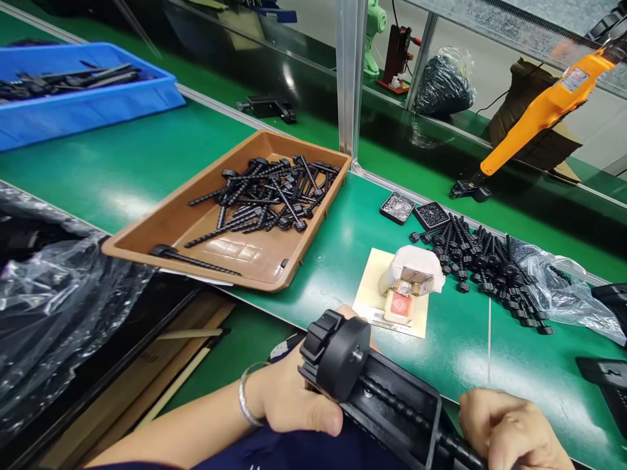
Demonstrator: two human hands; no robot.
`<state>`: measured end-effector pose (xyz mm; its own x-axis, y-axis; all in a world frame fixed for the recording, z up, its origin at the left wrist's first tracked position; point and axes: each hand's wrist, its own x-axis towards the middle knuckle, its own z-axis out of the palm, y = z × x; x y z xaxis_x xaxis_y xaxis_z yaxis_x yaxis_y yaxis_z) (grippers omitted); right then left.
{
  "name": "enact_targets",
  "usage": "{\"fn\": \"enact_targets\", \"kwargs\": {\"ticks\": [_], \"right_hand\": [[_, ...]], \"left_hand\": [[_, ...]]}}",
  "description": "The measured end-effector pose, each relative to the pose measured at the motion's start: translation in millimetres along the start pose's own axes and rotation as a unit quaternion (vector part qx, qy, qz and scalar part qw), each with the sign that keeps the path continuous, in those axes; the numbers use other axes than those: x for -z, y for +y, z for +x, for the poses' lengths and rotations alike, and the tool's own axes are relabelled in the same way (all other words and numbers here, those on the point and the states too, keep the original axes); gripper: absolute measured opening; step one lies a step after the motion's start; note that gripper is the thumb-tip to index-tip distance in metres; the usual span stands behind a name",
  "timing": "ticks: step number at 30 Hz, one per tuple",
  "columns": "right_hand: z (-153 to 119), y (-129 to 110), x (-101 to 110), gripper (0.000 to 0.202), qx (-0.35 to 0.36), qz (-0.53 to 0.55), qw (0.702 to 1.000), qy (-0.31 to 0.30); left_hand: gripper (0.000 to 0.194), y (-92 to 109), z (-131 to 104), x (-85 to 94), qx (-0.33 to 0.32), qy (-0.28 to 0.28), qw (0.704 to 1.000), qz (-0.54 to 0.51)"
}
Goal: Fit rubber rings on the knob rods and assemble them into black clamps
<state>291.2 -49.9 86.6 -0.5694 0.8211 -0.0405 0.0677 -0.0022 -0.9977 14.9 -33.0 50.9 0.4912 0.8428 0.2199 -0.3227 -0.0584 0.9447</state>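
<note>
My left hand [289,398] is wrapped round the knob end of a black plastic clamp bracket [426,411], held near my lap at the table's front edge. A round black disc [345,359] sits at that end. Along the bracket's open channel runs a black threaded rod [401,403]. My right hand [514,424] has its fingers curled closed at the rod's far end, at the lower right. The grip itself is partly hidden, and the bracket's lower end runs out of view.
A brown tray [171,225] of black threaded bolts stands left of centre. A white tape-like block [414,264] sits on a yellow pad. Several black knob bolts [482,261] lie piled at right beside a plastic bag [553,287]. An orange power screwdriver [543,108] hangs above.
</note>
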Motion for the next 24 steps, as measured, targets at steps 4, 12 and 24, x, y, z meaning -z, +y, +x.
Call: {"fn": "enact_targets", "kwargs": {"ticks": [4, 12, 24], "right_hand": [[-10.1, 11.4, 7.9, 0.045, -0.020, 0.068, 0.997, 0.013], [-14.6, 14.9, 7.2, 0.039, -0.049, 0.115, 0.992, 0.015], [-21.7, 11.5, 7.3, 0.036, -0.029, -0.122, 0.989, 0.075]], "left_hand": [[0.049, -3.0, 0.2, 1.5, -0.041, 0.002, 0.998, 0.041], [0.050, -12.1, -1.5, 0.8, -0.078, 0.013, 0.995, 0.053], [0.046, -7.6, -5.2, 8.8, -0.038, 0.062, 0.991, 0.109]]}}
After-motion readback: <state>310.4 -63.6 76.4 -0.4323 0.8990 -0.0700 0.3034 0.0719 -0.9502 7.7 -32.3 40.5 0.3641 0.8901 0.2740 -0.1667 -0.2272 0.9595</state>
